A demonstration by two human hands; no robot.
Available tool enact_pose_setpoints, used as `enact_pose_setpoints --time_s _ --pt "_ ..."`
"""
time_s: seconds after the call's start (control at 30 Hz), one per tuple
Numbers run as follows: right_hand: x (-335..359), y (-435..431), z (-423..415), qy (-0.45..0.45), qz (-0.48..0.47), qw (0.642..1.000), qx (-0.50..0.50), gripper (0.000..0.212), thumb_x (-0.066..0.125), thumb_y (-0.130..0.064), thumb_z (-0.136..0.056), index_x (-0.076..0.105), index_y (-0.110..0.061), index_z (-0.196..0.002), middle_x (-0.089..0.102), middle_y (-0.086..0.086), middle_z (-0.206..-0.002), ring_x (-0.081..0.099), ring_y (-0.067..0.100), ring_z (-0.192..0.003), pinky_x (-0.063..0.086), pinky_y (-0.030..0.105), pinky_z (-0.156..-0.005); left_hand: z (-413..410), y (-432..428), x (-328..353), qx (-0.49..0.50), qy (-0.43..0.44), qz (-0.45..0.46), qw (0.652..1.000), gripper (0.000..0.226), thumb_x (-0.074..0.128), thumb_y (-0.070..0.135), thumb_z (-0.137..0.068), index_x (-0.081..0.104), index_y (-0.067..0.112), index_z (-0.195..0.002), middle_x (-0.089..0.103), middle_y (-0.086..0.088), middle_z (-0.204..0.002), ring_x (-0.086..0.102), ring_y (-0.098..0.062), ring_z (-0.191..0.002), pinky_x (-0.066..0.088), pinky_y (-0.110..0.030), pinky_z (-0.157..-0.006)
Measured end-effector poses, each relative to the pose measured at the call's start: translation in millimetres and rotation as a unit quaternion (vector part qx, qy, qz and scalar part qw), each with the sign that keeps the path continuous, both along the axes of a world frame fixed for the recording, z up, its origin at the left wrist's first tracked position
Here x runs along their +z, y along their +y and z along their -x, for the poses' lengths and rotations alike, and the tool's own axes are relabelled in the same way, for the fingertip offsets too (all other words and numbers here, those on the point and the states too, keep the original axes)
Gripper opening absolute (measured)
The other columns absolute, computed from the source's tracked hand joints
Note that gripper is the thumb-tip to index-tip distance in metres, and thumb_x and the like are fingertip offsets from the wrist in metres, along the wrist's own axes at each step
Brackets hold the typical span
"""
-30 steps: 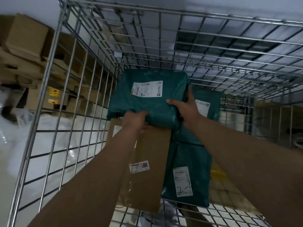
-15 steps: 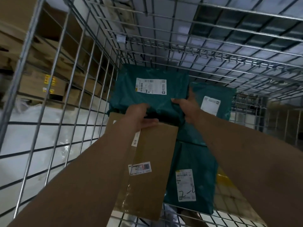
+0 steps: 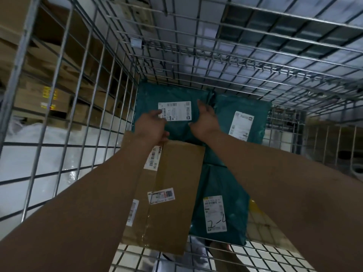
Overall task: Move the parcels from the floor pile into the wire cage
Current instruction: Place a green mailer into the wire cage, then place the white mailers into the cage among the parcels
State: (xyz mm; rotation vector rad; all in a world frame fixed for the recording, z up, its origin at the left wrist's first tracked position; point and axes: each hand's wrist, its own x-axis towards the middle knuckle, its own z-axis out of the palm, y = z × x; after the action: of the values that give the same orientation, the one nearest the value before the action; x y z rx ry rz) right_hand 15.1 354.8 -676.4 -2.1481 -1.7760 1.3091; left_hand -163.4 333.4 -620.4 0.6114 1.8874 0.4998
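Wire cage, interior seen from above. A teal parcel lies flat in the far left corner of the cage floor. The left hand and right hand are over its near half, fingers loose and gripping nothing; whether they touch it cannot be told. A cardboard parcel lies toward the near side, and a second teal parcel just beside it on the right.

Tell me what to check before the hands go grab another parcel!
1. Teal plastic mailer bag lies flat in the far corner: ok.
2. Right hand free of the bag, fingers spread: ok.
3. Left hand free of the bag: cannot tell, its fingers cover the label's edge.
4. Long brown cardboard box lies flat inside: ok.
5. Silver wire cage has room left on its right side: ok.
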Motion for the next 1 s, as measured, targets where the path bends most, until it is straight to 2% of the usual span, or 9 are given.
enact_pose_setpoints --time_s 0.07,0.13,0.23,0.33,0.47,0.6,0.73,0.83,1.0 --pt "15.6 0.0 -0.9 0.014 -0.03 0.999 0.021 0.081 0.066 -0.024 -0.096 0.02 -0.021 -0.163 0.024 0.014 -0.166 0.027 0.032 -0.15 0.025 0.036 -0.123 9.3 -12.1 9.8 -0.067 0.071 -0.061 0.993 0.045 0.061 0.019 -0.097 0.06 0.027 -0.141 0.067 -0.006 -0.128 0.071 -0.021 -0.094 0.062 -0.04 -0.083" --pt "34.9 -4.2 -0.5 0.044 -0.049 0.997 0.049 0.074 0.065 -0.024 -0.098 0.027 -0.019 -0.161 0.035 0.012 -0.161 0.034 0.028 -0.146 0.025 0.024 -0.115 18.3 -27.8 24.9 -0.148 0.134 -0.1 0.975 0.052 0.064 0.029 -0.095 0.054 0.033 -0.146 0.062 0.001 -0.139 0.062 -0.019 -0.116 0.053 -0.031 -0.097" --pt "70.8 -15.5 4.7 0.064 -0.047 0.991 0.109 0.072 0.07 -0.026 -0.096 0.036 -0.022 -0.159 0.045 0.009 -0.154 0.043 0.024 -0.14 0.03 0.02 -0.11 28.0 -52.1 53.1 -0.241 0.173 -0.13 0.946 0.064 0.066 0.035 -0.093 0.044 0.033 -0.154 0.051 -0.002 -0.152 0.051 -0.022 -0.135 0.046 -0.036 -0.108" --pt "114.4 -32.7 11.8 0.077 -0.04 0.985 0.148 0.071 0.073 -0.029 -0.094 0.04 -0.021 -0.157 0.047 0.005 -0.155 0.046 0.022 -0.139 0.036 0.026 -0.114 35.7 -78.3 87.0 -0.263 0.189 -0.145 0.935 0.068 0.067 0.032 -0.091 0.043 0.033 -0.155 0.049 -0.004 -0.153 0.047 -0.023 -0.138 0.045 -0.043 -0.111" --pt "180.2 -71.0 29.6 0.082 -0.059 0.98 0.173 0.061 0.071 -0.03 -0.096 0.048 -0.023 -0.152 0.054 0.001 -0.15 0.051 0.02 -0.135 0.043 0.033 -0.11 50.4 -125.6 141.8 -0.221 0.192 -0.175 0.94 0.062 0.068 0.032 -0.092 0.049 0.03 -0.152 0.05 -0.004 -0.152 0.047 -0.021 -0.138 0.044 -0.043 -0.111" --pt "258.5 -127.1 58.2 0.082 -0.08 0.961 0.25 0.054 0.066 -0.032 -0.1 0.049 -0.026 -0.151 0.056 0.001 -0.146 0.058 0.021 -0.125 0.05 0.035 -0.103 65.9 -192.0 209.3 -0.171 0.24 -0.216 0.931 0.057 0.069 0.032 -0.092 0.056 0.021 -0.147 0.053 -0.007 -0.148 0.048 -0.023 -0.137 0.04 -0.037 -0.114" --pt "335.2 -204.3 97.0 0.116 -0.104 0.951 0.269 0.046 0.065 -0.03 -0.1 0.054 -0.03 -0.145 0.06 -0.006 -0.135 0.063 0.013 -0.108 0.048 0.015 -0.075 92.5 -284.1 279.2 -0.094 0.26 -0.278 0.92 0.051 0.07 0.027 -0.091 0.062 0.02 -0.141 0.06 -0.006 -0.138 0.054 -0.019 -0.127 0.04 -0.025 -0.106" --pt "381.2 -285.7 127.9 0.164 -0.102 0.941 0.279 0.042 0.068 -0.03 -0.097 0.06 -0.029 -0.138 0.063 -0.008 -0.124 0.065 0.01 -0.104 0.049 0.016 -0.072 115.2 -377.5 316.1 -0.023 0.268 -0.294 0.917 0.046 0.069 0.027 -0.091 0.064 0.026 -0.137 0.062 0.0 -0.131 0.055 -0.014 -0.119 0.036 -0.015 -0.094" --pt "390.9 -430.5 160.1 0.166 -0.076 0.913 0.365 0.048 0.074 -0.025 -0.089 0.061 -0.03 -0.134 0.06 -0.005 -0.121 0.064 0.014 -0.103 0.052 0.021 -0.079 141.3 -551.0 306.1 0.039 0.253 -0.187 0.949 0.047 0.069 0.036 -0.093 0.062 0.032 -0.139 0.058 0.0 -0.138 0.059 -0.018 -0.123 0.044 -0.034 -0.109"
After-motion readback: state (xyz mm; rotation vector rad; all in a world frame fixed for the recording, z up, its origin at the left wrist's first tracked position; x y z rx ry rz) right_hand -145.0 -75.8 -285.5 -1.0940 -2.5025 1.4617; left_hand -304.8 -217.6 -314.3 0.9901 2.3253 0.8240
